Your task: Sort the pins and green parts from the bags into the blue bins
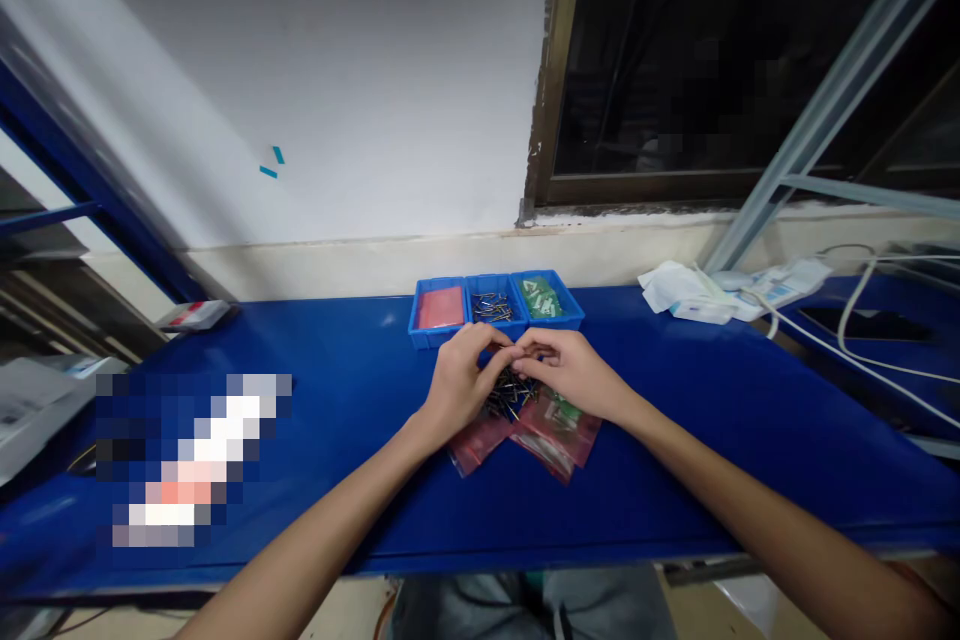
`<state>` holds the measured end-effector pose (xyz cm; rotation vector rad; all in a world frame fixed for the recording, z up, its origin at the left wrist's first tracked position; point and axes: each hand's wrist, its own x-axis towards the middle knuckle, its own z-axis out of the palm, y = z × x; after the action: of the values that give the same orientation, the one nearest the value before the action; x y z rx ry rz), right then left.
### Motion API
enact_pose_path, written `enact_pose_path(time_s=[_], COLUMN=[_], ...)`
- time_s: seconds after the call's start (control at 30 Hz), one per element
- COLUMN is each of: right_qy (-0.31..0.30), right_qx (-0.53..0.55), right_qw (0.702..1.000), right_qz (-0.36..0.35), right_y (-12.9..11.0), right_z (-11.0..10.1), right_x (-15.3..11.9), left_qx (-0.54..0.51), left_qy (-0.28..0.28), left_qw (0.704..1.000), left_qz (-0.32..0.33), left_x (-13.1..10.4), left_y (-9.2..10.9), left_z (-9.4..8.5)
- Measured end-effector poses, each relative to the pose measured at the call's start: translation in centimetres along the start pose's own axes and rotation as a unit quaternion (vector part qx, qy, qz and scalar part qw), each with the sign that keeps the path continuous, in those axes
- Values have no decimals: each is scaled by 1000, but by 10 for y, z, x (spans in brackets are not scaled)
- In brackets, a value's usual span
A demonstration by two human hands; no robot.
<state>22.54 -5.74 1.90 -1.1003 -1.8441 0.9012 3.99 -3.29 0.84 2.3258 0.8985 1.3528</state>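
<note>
My left hand [461, 375] and my right hand [574, 370] meet above the blue table, fingertips pinched and touching. Whatever is between the fingers is too small and hidden to make out. Right below them lies a pile of thin dark metal pieces [511, 396], like screws or pins. Pink clear plastic bags [480, 440] lie under and in front of the pile; a bag [583, 432] by my right hand has something green in or on it. Behind my hands stand joined blue bins [422, 339], holding pink bags [440, 306], metal pieces [491, 306] and green parts with white bits [540, 297].
White crumpled packaging [686, 292] and white cables [847, 320] lie at the right rear, by a dark flat object [862, 323]. At left are a small box [196, 316], a grey-white package [45, 405] and a pixelated patch. Metal frame posts rise on both sides.
</note>
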Motion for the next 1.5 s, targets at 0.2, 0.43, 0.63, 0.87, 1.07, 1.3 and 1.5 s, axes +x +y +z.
enact_pose_path(time_s=[0.2, 0.43, 0.63, 0.87, 1.07, 1.3, 1.5], right_qy=[18, 72, 59, 80, 71, 87, 69], right_qx=[-41, -66, -61, -64, -73, -332, -478], right_qw=[999, 995, 996, 994, 992, 927, 868], right_qz=[-19, -33, -23, -32, -68, -150, -117], right_y=[-7, 1, 4, 7, 1, 10, 19], right_z=[-3, 0, 2, 11, 14, -10, -17], right_x=[-1, 1, 2, 4, 10, 42, 76], left_qx=[-26, -51, -80, -175, -253, -199, -50], left_qy=[-15, -49, -56, -17, 5, 14, 1], left_qw=[999, 997, 994, 978, 957, 968, 993], left_qz=[-28, -24, -57, -108, -139, -155, -104], left_x=[1, 4, 3, 5, 9, 11, 3], left_y=[-4, -7, -15, -13, -13, -17, -22], left_z=[-1, -3, -2, 3, 6, 6, 7])
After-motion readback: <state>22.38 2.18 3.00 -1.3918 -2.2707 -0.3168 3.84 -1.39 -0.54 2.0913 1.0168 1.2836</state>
